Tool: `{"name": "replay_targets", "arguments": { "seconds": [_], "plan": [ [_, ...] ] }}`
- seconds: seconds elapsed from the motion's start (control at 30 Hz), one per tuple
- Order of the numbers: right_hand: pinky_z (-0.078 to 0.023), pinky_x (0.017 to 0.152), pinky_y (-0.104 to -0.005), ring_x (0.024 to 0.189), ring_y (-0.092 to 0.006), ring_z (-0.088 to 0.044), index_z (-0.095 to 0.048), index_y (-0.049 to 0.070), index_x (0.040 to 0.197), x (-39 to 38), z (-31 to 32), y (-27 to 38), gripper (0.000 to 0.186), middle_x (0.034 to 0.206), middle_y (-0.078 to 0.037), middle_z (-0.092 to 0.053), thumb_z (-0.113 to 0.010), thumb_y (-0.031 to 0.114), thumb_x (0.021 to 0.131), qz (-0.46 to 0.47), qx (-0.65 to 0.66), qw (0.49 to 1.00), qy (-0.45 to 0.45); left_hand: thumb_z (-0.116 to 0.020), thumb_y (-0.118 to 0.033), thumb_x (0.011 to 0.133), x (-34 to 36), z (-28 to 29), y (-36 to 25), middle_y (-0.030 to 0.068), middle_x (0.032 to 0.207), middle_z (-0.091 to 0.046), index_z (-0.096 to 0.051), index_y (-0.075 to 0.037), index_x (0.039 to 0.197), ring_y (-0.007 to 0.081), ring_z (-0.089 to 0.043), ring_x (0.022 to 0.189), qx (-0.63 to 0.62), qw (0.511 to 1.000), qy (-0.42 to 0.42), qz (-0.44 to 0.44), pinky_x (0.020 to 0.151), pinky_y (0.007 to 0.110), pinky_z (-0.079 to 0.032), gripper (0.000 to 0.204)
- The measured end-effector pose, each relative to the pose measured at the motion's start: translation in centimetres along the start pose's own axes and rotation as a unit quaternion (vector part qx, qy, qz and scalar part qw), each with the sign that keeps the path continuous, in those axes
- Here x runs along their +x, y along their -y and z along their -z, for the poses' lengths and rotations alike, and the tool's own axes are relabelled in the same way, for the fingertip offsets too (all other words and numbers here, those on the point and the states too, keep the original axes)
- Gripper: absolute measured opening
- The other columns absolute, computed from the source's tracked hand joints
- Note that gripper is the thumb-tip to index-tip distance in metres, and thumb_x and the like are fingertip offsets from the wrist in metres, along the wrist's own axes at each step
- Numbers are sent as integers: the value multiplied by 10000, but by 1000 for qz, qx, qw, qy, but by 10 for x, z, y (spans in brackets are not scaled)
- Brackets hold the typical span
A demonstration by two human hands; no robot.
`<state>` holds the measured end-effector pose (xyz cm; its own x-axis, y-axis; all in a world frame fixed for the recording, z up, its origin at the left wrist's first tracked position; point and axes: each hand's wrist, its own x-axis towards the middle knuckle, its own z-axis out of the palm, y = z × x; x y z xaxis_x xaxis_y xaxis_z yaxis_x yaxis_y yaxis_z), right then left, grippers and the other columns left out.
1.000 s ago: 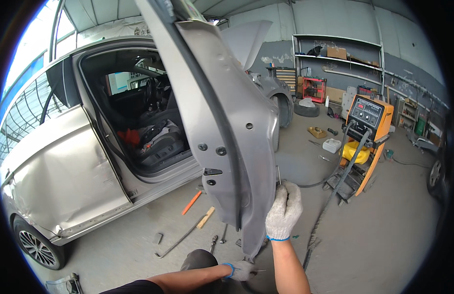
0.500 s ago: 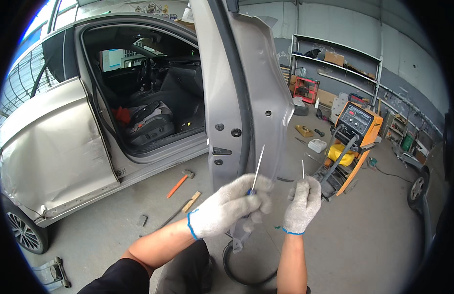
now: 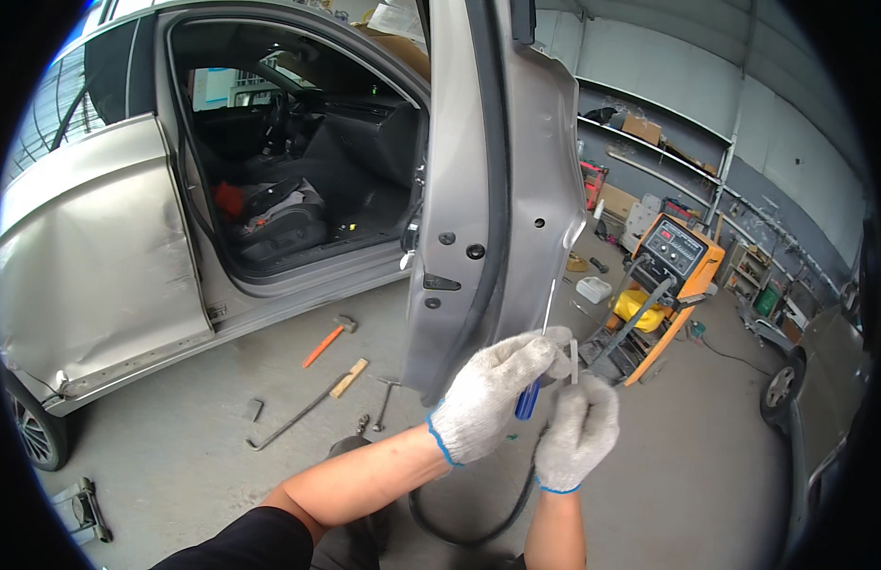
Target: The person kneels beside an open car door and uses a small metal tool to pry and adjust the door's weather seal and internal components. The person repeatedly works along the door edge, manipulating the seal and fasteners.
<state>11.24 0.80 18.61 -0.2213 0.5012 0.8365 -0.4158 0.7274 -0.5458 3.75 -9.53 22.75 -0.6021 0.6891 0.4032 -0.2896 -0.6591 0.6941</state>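
Note:
Both my hands wear white knit gloves with blue cuffs. Closed around a screwdriver (image 3: pixel 528 400) with a blue handle is my left hand (image 3: pixel 492 388); the thin metal shaft points upward. Just to its right, my right hand (image 3: pixel 579 426) pinches a small, thin, pale stick-like piece, which stands upright from the fingertips. Its exact kind I cannot make out. The fingers of the two hands are close together, perhaps touching. Behind and above them stands the open grey car door (image 3: pixel 538 133), its edge and black seal facing me.
On the left is the silver car with a dented rear door (image 3: pixel 89 266). A hammer (image 3: pixel 328 340), a wooden-handled piece (image 3: pixel 349 378) and a bent metal bar (image 3: pixel 298 418) lie on the floor. An orange welding machine (image 3: pixel 682 256) stands right, near shelving (image 3: pixel 649 142). A black hose (image 3: pixel 459 540) curves below my hands.
My left hand has moved right with the screwdriver, closing the gap to my right hand. The right hand has dropped slightly. The view has shifted, showing more floor tools on the left.

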Motion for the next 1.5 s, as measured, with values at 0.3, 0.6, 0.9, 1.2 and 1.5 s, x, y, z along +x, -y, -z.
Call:
{"name": "replay_targets", "arguments": {
  "seconds": [0.3,0.6,0.9,1.2,1.5],
  "plan": [
    [-579,706,-387,814,-290,-730,-597,0,1267,-7,13,44,409,990,-195,-724,-661,14,864,23,-73,981,177,-570,-258,1077,-2,-11,-4,49,913,-691,-690,-7,993,108,-633,830,35,997,-48,-46,787,270,-537,291],
    [-575,871,-430,999,-405,-729,-616,-35,1256,50,-5,76,320,1146,-257,-707,-623,111,972,98,-171,974,109,-617,-280,1059,29,-20,-18,46,1054,-714,-692,21,1173,116,-636,926,92,993,-22,-70,846,278,-536,331],
    [-564,818,-344,866,-193,-719,-684,-29,1214,80,-14,92,280,973,-189,-725,-593,124,998,74,-176,975,117,-616,-272,1042,46,-27,-48,1,937,-674,-708,-20,1135,84,-618,821,89,996,-21,-1,757,252,-524,284],
    [-571,704,-346,732,-222,-730,-709,-14,1139,93,-26,102,228,869,-164,-738,-651,114,959,59,-209,969,114,-600,-284,1046,61,-27,-41,2,834,-637,-707,-19,1026,77,-566,731,42,996,-39,-64,635,265,-471,287],
    [-525,644,-409,698,-313,-654,-746,98,1104,101,-19,101,259,779,-113,-637,-737,75,846,283,-371,875,131,-531,-281,1087,65,-18,-34,-20,818,-608,-682,-72,1040,72,-548,720,21,997,1,-78,644,256,-461,262]
  ]
}}
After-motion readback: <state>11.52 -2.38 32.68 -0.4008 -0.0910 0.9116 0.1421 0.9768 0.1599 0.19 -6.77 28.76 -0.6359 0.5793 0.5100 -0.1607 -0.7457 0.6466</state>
